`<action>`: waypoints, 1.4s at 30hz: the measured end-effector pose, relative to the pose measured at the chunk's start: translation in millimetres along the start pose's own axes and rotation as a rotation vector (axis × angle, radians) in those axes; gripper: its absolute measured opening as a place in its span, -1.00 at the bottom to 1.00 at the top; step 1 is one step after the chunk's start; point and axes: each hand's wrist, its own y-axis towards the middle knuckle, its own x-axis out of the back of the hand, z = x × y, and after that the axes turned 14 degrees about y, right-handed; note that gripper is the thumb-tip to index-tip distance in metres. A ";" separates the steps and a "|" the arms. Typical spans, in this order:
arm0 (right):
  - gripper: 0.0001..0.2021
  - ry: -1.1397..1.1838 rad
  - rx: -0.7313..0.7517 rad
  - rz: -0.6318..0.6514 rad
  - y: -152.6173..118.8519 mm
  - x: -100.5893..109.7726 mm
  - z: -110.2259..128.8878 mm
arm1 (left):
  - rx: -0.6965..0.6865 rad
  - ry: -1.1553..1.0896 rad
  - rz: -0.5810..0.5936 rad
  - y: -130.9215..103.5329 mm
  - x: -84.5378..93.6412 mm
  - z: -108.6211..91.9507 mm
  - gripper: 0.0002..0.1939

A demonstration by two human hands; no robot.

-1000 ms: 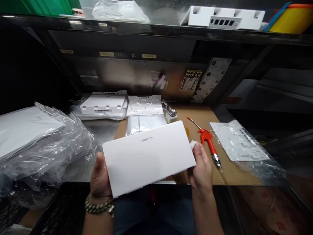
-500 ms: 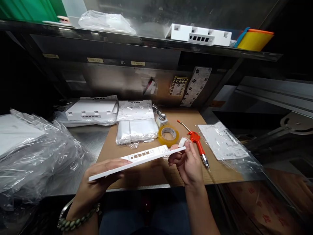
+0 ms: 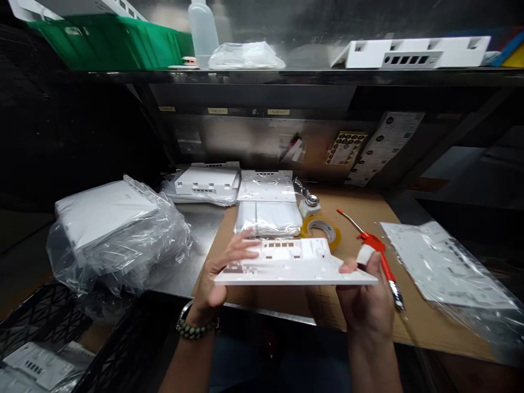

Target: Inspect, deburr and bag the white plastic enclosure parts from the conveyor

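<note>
A white plastic housing panel (image 3: pixel 286 267) with a row of rectangular cut-outs is held level above the cardboard, its near edge towards me. My left hand (image 3: pixel 223 267) grips its left end, fingers stretched over the top and thumb at the near side. At the right end my right hand (image 3: pixel 366 289) pinches the panel. A small folded white piece (image 3: pixel 365 254), perhaps cloth, is also tucked between that hand's fingers. Just beyond the panel lies a roll of yellow tape (image 3: pixel 336 236). The red air blow gun (image 3: pixel 380 248) is close to my right hand, partly hidden by it.
Bagged white panels lie at the left (image 3: pixel 110 210), at the back (image 3: pixel 266 188) and on the right (image 3: pixel 442 262). A pump-top bottle (image 3: pixel 310 204) stands behind the tape. Overhead runs a metal shelf (image 3: pixel 262 77) with a green bin (image 3: pixel 114 46). A black crate (image 3: pixel 110 349) sits lower left.
The panel has turned from a slant to level and tipped to show more of its inner face. My left hand's fingers have spread over it. The view has swung left.
</note>
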 end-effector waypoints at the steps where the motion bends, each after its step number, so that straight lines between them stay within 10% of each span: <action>1: -0.50 -0.012 0.041 0.008 -1.6 -0.8 0.2 | 0.021 -0.117 -0.135 0.1 -4.0 2.7 -0.13; 4: -0.56 -0.034 0.143 0.038 -9.6 -3.8 0.7 | 0.318 -0.555 -0.342 0.8 -10.4 6.2 -0.33; 9: -0.67 -0.122 0.240 0.171 -7.7 7.9 -3.6 | 0.650 -0.944 0.159 10.8 -3.3 -4.3 -0.38; 16: -0.82 -0.529 0.670 0.127 9.0 25.4 1.5 | 0.757 -0.934 -0.210 27.2 -15.7 -22.0 -0.35; 25: -0.78 -0.620 0.397 0.800 -71.2 -52.1 -18.9 | 0.748 -0.959 -0.132 29.7 -44.3 -22.8 -0.45; 42: -0.85 -0.730 0.489 0.895 -67.7 -59.2 -16.9 | 0.781 -0.987 -0.264 30.6 -40.8 -30.4 -0.44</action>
